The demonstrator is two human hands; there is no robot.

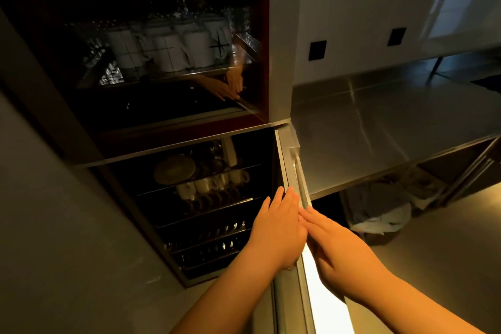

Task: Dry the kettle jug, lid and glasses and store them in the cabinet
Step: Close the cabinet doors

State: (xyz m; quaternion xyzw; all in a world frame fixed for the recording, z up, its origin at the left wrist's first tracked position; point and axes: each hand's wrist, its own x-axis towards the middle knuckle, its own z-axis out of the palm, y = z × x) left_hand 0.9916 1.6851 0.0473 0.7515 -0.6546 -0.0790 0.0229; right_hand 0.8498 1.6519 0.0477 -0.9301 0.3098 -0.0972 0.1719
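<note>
The lower cabinet compartment (273,160) stands open, and I see its door (288,160) edge-on with a long metal handle (299,171). My left hand (279,228) lies along the door's inner side, fingers together, wrapped over its edge. Flat against the door's outer side, just below the handle, is my right hand (341,249), empty. Inside on wire racks are a round metal lid or plate (174,169), a row of white cups (211,184) and dim glassware behind them. I cannot make out the kettle jug for certain.
The upper compartment, behind dark glass that reflects my hands, holds several white mugs (168,46). A steel counter (393,111) runs to the right, with a crumpled cloth or bag (379,214) on the shelf beneath. Two dark wall sockets (317,50) sit above the counter.
</note>
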